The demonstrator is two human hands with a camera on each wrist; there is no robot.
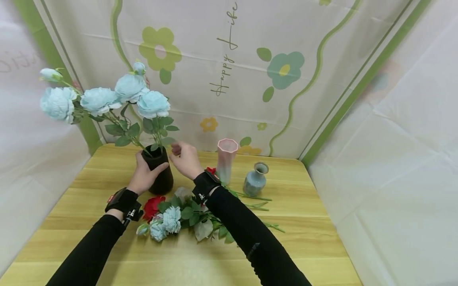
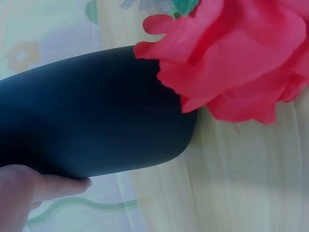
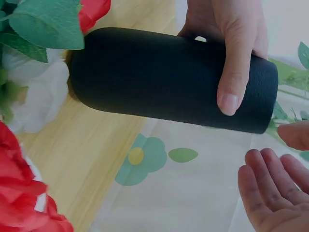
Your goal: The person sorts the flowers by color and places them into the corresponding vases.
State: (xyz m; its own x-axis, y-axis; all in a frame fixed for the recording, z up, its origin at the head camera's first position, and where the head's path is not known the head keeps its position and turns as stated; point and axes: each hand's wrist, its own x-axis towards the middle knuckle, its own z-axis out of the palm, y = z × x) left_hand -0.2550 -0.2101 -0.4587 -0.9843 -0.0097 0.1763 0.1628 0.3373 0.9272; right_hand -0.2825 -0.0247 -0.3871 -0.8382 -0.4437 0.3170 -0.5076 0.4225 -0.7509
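A black vase [image 1: 160, 180] stands upright on the table, holding blue peonies [image 1: 98, 101] on leafy stems. My left hand [image 1: 144, 172] grips the vase near its top, the thumb across the front. In the right wrist view the left hand's thumb [image 3: 234, 79] lies along the dark vase [image 3: 154, 77]. My right hand [image 1: 187, 161] is just right of the rim, near the leaves, its fingers [image 3: 270, 181] slightly bent and apart from the thumb, with nothing between them. The left wrist view has the vase [image 2: 91, 111] behind a red flower [image 2: 241, 58].
Loose flowers, with blue blooms [image 1: 171, 219], a red bloom [image 1: 153, 207] and pale ones [image 1: 204, 230], lie in front of the vase under my right forearm. A pink vase [image 1: 225, 159] and a small grey-blue vase [image 1: 255, 180] stand to the right. Printed cloth walls surround the table [image 1: 307, 242].
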